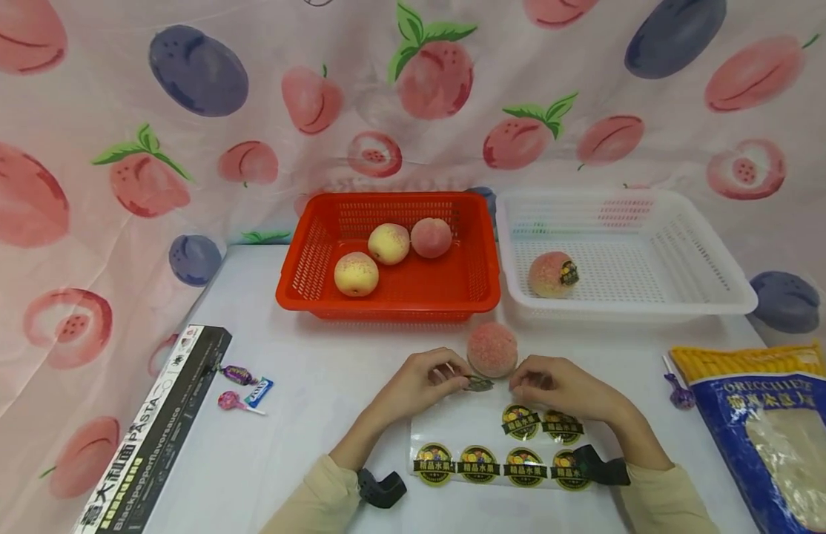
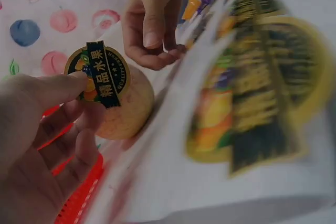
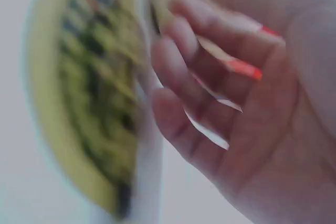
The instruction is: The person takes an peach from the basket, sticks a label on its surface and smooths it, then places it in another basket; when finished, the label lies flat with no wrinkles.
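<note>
My left hand pinches a round black-and-gold fruit sticker between thumb and fingers, its printed face showing in the left wrist view. Just beyond the sticker, a fuzzy pink peach sits on the table between both hands. To the right of the peach, my right hand has loosely bent fingers with nothing seen between them; its fingertips are close to the peach. Below the hands lies a clear sticker sheet with several of the same stickers, and an upper-left part of it is bare.
Behind stand a red basket with three peaches and a white basket with one stickered peach. At left lie a pasta box and candies; at right, a lollipop and a blue-yellow pasta bag. Black wrist cameras overhang the table.
</note>
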### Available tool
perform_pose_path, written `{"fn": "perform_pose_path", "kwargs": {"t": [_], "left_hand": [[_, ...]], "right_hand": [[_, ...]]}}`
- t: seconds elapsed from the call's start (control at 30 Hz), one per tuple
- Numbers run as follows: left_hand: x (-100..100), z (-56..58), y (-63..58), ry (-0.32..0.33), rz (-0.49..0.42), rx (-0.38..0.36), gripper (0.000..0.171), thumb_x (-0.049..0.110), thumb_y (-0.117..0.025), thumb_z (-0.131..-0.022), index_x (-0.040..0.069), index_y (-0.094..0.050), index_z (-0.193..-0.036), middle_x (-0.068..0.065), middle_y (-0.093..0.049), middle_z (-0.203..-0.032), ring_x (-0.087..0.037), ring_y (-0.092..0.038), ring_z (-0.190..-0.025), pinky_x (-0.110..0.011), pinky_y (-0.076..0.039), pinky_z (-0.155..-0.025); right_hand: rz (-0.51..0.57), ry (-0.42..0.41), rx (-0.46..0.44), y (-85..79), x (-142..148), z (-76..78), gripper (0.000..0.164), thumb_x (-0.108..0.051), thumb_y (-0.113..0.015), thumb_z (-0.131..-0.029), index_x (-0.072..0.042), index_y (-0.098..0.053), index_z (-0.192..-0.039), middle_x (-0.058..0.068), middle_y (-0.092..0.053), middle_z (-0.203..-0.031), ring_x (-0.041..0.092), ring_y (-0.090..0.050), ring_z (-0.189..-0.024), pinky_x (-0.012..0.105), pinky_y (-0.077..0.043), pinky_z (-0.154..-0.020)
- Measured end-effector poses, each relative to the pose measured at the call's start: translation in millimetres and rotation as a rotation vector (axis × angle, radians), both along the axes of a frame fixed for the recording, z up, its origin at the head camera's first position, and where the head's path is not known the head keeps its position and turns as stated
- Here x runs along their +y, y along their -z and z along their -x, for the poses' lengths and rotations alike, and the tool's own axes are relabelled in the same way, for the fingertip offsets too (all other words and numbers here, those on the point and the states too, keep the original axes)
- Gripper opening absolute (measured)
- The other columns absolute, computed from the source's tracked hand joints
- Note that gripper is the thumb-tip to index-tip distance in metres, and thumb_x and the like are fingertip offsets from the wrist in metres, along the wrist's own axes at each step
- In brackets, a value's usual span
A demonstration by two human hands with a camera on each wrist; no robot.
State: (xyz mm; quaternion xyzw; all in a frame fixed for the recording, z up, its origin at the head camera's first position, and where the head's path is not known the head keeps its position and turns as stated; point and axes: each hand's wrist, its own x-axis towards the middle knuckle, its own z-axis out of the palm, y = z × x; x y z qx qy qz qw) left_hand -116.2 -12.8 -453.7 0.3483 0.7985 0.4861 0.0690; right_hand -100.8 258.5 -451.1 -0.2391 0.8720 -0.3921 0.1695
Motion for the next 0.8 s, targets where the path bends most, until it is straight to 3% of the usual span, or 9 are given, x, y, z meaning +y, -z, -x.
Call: {"fn": "perform_pose_path", "kwargs": {"t": [0.13, 0.3, 0.4, 0.53, 0.7, 0.8], "left_hand": [[-3, 1.1, -18.1, -0.039, -0.037, -0.068, 0.015, 0.016, -0.062, -0.082, 0.013, -0.063, -0.096, 0.0, -0.063, -0.087, -0.011, -0.057, -0.077, -0.023, -0.05, -0.064], [-1, 7.9, -34.1, -0.016, -0.035, -0.106, 0.015, 0.012, -0.064, -0.08, 0.008, -0.064, -0.094, -0.006, -0.064, -0.086, -0.015, -0.058, -0.075, -0.026, -0.05, -0.062], [2, 18.1, -28.6, 0.015, 0.004, -0.046, 0.013, 0.014, -0.065, -0.079, 0.011, -0.065, -0.092, -0.001, -0.065, -0.085, -0.009, -0.058, -0.075, -0.022, -0.049, -0.063], [10, 30.6, -17.1, 0.013, 0.056, 0.066, 0.016, 0.019, -0.065, -0.079, 0.016, -0.064, -0.095, 0.006, -0.063, -0.081, -0.002, -0.055, -0.071, -0.016, -0.047, -0.064], [16, 32.5, -9.0, -0.029, 0.046, 0.132, 0.019, 0.019, -0.068, -0.077, 0.015, -0.058, -0.092, 0.007, -0.058, -0.076, -0.001, -0.053, -0.067, -0.017, -0.048, -0.061], [19, 30.6, -6.0, -0.048, 0.013, 0.149, 0.022, 0.02, -0.069, -0.076, 0.015, -0.056, -0.092, 0.007, -0.056, -0.077, -0.003, -0.052, -0.068, -0.019, -0.048, -0.061]], "right_hand": [[0.015, 0.166, 0.045, -7.8, 0, 2.6, 0.031, -0.037, -0.062, -0.08, -0.018, -0.051, -0.102, -0.003, -0.056, -0.093, 0.012, -0.053, -0.085, 0.023, -0.045, -0.068], [0.06, 0.21, 0.063, -8.5, -13, 7.2, 0.063, -0.04, -0.065, -0.076, -0.011, -0.033, -0.122, 0.006, -0.04, -0.118, 0.023, -0.047, -0.104, 0.026, -0.047, -0.07], [0.078, 0.211, 0.08, -5.9, -18, 13.4, 0.072, -0.041, -0.066, -0.075, -0.011, -0.027, -0.127, 0.006, -0.036, -0.121, 0.024, -0.046, -0.106, 0.025, -0.048, -0.07], [0.143, 0.142, 0.074, -4.0, -17, 23.0, 0.07, -0.035, -0.065, -0.077, -0.016, -0.026, -0.132, 0.004, -0.036, -0.128, 0.027, -0.046, -0.112, 0.032, -0.05, -0.077], [0.219, 0.001, -0.096, -0.5, -12, 28.0, 0.065, -0.029, -0.058, -0.084, -0.027, -0.023, -0.138, -0.008, -0.025, -0.143, 0.026, -0.027, -0.132, 0.045, -0.039, -0.096], [0.223, -0.005, -0.167, 0.9, -13, 27.0, 0.067, -0.03, -0.058, -0.085, -0.03, -0.019, -0.139, -0.009, -0.021, -0.145, 0.026, -0.02, -0.135, 0.047, -0.035, -0.099]]}}
